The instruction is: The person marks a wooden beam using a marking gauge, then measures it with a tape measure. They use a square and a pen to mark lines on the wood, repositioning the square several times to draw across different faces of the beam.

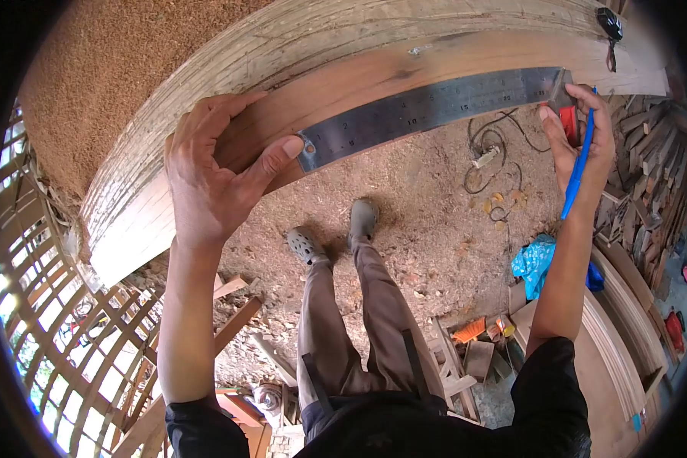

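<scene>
A reddish-brown wooden board lies across the top of a stack of pale planks. Along its near edge rests the steel blade of a try square, marked with numbers. My left hand grips the board at its left, fingers over the top and thumb touching the blade's end by a small hole. At the other end, my right hand is closed around the square's stock, where a red part shows. A blue pen or pencil sticks out between the fingers of that hand.
A black tape measure sits on the planks at the far right. Sawdust is heaped behind. On the floor lie a dark cable, a light-blue cloth and wood offcuts. A wooden lattice stands left.
</scene>
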